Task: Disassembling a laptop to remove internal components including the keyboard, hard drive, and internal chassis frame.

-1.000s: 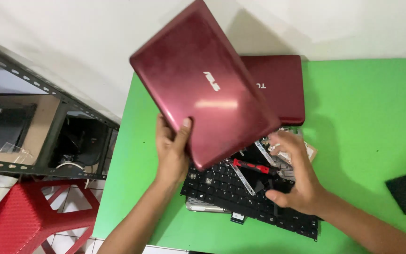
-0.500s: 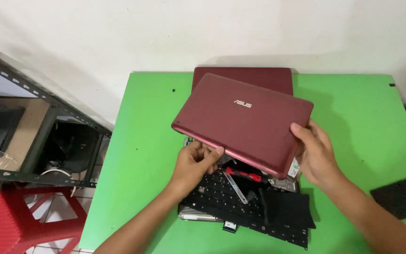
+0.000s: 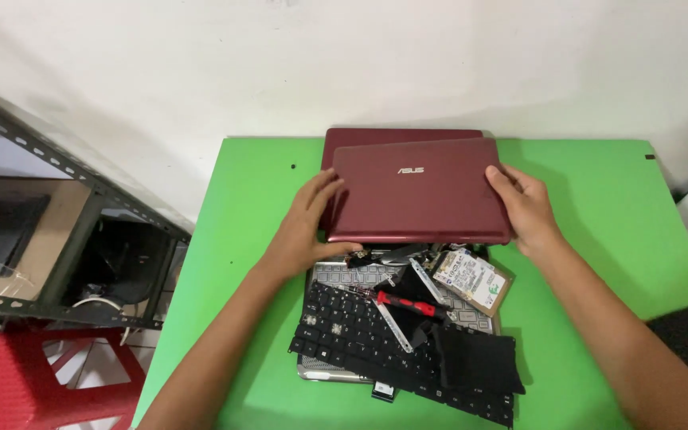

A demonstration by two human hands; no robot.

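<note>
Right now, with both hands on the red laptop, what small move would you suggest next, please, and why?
Probably lower it flat and let go. The left hand and right hand grip the sides of the top laptop, which already sits roughly squared over a second red laptop on the green table, just beyond the loose parts.

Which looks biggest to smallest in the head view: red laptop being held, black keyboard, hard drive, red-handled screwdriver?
1. red laptop
2. black keyboard
3. hard drive
4. red-handled screwdriver; longish but thin, so close to the drive.
</note>
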